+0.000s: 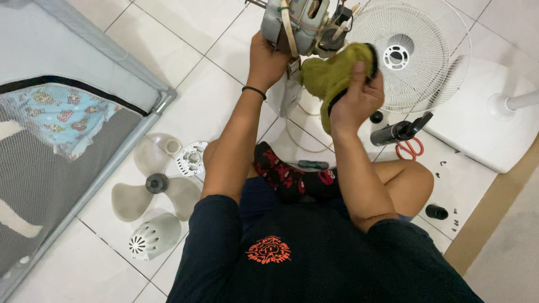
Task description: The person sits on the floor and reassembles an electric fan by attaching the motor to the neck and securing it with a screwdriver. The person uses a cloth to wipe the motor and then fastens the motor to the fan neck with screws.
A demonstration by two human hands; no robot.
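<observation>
Left hand [268, 60]: upper centre of the frame, grip wrapped around the lower side of the fan motor unit; black band at the wrist.
Right hand [355, 100]: right of centre, just beside the motor unit, grip pinched on the green cloth, fingers buried in its folds.
Fan motor unit [300, 23]: top centre, grey housing laid open, windings and wires exposed, held up above the floor.
Green cloth [331, 76]: olive, bunched, pressed against the underside of the motor unit, hanging down past the right hand.
Fan guard [426, 50]: upper right, white wire grille, lying on the tiled floor behind the cloth.
Fan base [483, 129]: right edge, white slab with a pole stub.
Fan blade [154, 188]: lower left, translucent grey, three lobes, flat on the floor [185, 84].
Motor cover [152, 237]: lower left, white vented dome, just below the blade.
Round white plate [192, 159]: touching the upper right of the blade.
Scissors [411, 148]: red handles, right of centre, beside a black cylinder [393, 133].
Screwdriver [311, 164]: centre, near the patterned sock [286, 177].
Playpen [62, 129]: left side, grey mesh walls.
</observation>
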